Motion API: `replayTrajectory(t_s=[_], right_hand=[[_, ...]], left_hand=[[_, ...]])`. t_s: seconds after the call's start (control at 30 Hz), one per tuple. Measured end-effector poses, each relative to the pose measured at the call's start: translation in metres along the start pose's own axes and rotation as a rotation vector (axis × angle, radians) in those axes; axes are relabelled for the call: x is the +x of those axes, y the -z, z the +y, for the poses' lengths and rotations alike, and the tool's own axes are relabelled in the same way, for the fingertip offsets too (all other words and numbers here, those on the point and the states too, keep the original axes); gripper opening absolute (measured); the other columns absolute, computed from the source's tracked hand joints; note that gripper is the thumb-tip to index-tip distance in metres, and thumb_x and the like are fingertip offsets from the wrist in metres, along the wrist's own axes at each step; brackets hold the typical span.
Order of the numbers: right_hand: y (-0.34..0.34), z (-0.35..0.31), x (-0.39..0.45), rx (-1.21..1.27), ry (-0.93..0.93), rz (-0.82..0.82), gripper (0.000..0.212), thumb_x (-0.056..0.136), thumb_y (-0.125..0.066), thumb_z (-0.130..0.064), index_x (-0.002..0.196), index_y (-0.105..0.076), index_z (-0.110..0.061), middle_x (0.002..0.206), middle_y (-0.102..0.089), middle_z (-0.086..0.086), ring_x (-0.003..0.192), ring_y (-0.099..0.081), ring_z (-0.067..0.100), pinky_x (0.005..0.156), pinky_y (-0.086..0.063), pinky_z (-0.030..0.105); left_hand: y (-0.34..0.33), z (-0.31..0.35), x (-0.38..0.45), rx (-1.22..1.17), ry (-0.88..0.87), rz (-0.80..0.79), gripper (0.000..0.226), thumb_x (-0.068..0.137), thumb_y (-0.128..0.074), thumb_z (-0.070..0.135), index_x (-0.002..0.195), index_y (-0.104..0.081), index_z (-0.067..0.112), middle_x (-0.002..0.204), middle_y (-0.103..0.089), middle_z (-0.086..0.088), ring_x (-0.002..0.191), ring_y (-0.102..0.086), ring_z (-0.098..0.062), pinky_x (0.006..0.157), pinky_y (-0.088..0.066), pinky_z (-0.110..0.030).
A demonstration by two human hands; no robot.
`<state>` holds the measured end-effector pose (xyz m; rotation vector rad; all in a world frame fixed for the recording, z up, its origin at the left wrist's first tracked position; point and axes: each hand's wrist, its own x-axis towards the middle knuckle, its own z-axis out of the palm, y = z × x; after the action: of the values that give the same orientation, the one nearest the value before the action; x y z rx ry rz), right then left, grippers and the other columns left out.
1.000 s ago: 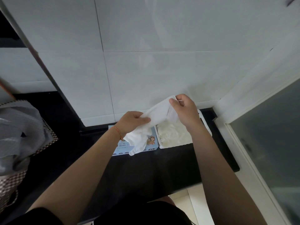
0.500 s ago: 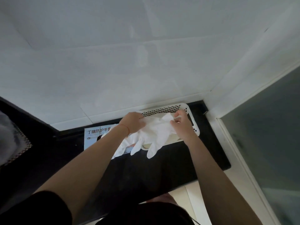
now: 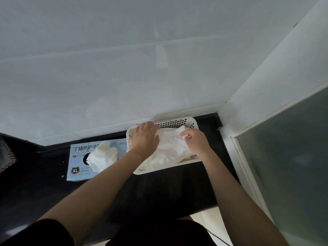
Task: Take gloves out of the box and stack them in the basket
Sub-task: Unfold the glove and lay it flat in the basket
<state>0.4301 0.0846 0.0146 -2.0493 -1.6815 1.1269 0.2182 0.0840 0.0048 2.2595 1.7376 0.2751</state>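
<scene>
The white glove [image 3: 170, 148] lies on the pile in the basket [image 3: 192, 121] on the black table [image 3: 159, 192]. The left hand [image 3: 146, 137] presses it flat with straight fingers; the right hand [image 3: 196, 139] pinches its edge. It looks thin, limp, light and clingy, so it is best held by the cuff. Another glove [image 3: 103, 156] pokes from the box [image 3: 78, 160].

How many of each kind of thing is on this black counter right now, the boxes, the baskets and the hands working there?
Glove box: 1, a glove sticking out of its opening
White basket: 1, holding a pile of gloves too bunched to count
Hands: 2, left hand and right hand, both on the pile
Total: 4
</scene>
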Motion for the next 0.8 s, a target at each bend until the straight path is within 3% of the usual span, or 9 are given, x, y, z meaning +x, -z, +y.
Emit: replayTrajectory(t_s=[0.1, 0.17, 0.23, 0.4, 0.57, 0.67, 0.8], right_hand=[[-0.002, 0.003, 0.005, -0.067, 0.030, -0.015, 0.035, 0.096, -0.046, -0.003, 0.118, -0.068, -0.019, 0.131, -0.058, -0.003, 0.119, -0.054, 0.013, 0.093, -0.036, 0.018], [-0.004, 0.007, 0.007, -0.123, 0.053, -0.013, 0.035, 0.097, -0.046, -0.003, 0.122, -0.065, -0.019, 0.133, -0.057, -0.002, 0.121, -0.054, 0.015, 0.095, -0.037, 0.019], [-0.003, 0.011, 0.008, -0.204, 0.068, 0.012, 0.038, 0.097, -0.045, -0.002, 0.126, -0.062, -0.019, 0.137, -0.054, -0.001, 0.121, -0.054, 0.018, 0.096, -0.040, 0.024], [-0.005, 0.003, 0.002, -0.504, 0.139, 0.016, 0.033, 0.097, -0.044, 0.000, 0.125, -0.059, -0.009, 0.145, -0.045, 0.006, 0.109, -0.061, 0.026, 0.091, -0.051, 0.035], [-0.005, -0.002, -0.002, -0.613, 0.154, 0.053, 0.014, 0.095, -0.050, -0.002, 0.100, -0.061, -0.008, 0.137, -0.050, 0.008, 0.087, -0.061, 0.019, 0.076, -0.051, 0.028], [-0.002, -0.006, -0.006, -0.665, 0.156, 0.101, 0.016, 0.096, -0.050, -0.005, 0.107, -0.061, -0.010, 0.136, -0.048, 0.011, 0.094, -0.059, 0.020, 0.079, -0.049, 0.028], [-0.004, -0.018, -0.009, -0.687, 0.181, 0.195, 0.025, 0.093, -0.052, -0.008, 0.116, -0.059, -0.013, 0.133, -0.044, 0.012, 0.105, -0.054, 0.022, 0.083, -0.050, 0.030]], left_hand=[[-0.021, 0.016, -0.019, 0.043, -0.141, -0.177, 0.055, 0.095, -0.044, 0.050, 0.143, -0.042, 0.023, 0.154, -0.035, -0.006, 0.145, -0.026, -0.027, 0.121, -0.015, -0.046], [-0.034, 0.012, -0.023, 0.098, -0.108, -0.278, 0.069, 0.094, -0.038, 0.062, 0.152, -0.024, 0.028, 0.163, -0.013, -0.002, 0.152, -0.004, -0.024, 0.122, -0.001, -0.048], [-0.041, 0.004, -0.025, 0.138, -0.036, -0.326, 0.078, 0.091, -0.037, 0.068, 0.155, -0.012, 0.032, 0.165, -0.002, 0.001, 0.152, 0.007, -0.021, 0.122, 0.005, -0.048], [-0.050, -0.010, -0.025, 0.229, -0.037, -0.350, 0.097, 0.074, -0.024, 0.085, 0.155, 0.003, 0.037, 0.165, 0.007, 0.002, 0.151, 0.013, -0.021, 0.121, 0.006, -0.052], [-0.050, -0.007, -0.019, 0.260, -0.070, -0.367, 0.105, 0.068, -0.018, 0.091, 0.154, 0.010, 0.037, 0.164, 0.012, 0.001, 0.150, 0.017, -0.023, 0.120, 0.007, -0.055], [-0.045, -0.004, -0.020, 0.239, -0.077, -0.356, 0.101, 0.075, -0.030, 0.088, 0.154, 0.008, 0.038, 0.164, 0.014, 0.001, 0.150, 0.018, -0.023, 0.119, 0.006, -0.057], [-0.029, -0.008, -0.031, 0.189, -0.072, -0.271, 0.090, 0.082, -0.025, 0.083, 0.155, -0.002, 0.036, 0.165, 0.008, 0.001, 0.151, 0.013, -0.023, 0.120, 0.004, -0.057]])
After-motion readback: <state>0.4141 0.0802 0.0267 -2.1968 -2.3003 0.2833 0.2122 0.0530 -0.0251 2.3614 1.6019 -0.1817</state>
